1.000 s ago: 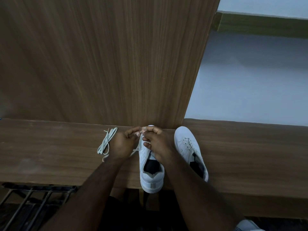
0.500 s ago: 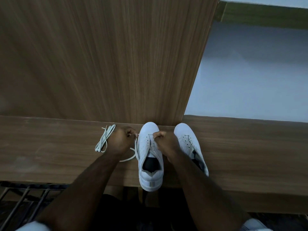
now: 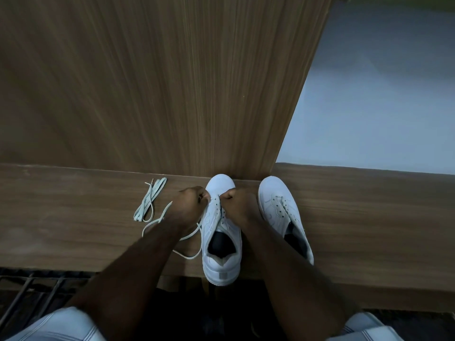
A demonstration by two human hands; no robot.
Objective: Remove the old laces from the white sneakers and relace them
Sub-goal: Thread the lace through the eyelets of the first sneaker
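Both hands have moved apart since a second ago, when they were bunched together over the toe of the shoe. Now the left hand [image 3: 188,205] sits on one side of the eyelets and the right hand [image 3: 237,204] on the other. Each hand has its fingers curled tight, and each seems to pinch one end of the lace [image 3: 157,221], though the fingertips are too dark to see well. It looks like the lace is being pulled snug through the lowest holes.

Right under the fingers is the near sneaker [image 3: 220,232], toe away from the person. The loose lace trails out behind the left hand, looping toward the heel. Just past the right hand stands the other sneaker [image 3: 283,212], which seems to have no lace in it. Farther out beyond the left hand lies a folded spare lace [image 3: 149,199] on the wooden shelf [image 3: 73,217].

Relacing has only just begun. More holes wait above these.
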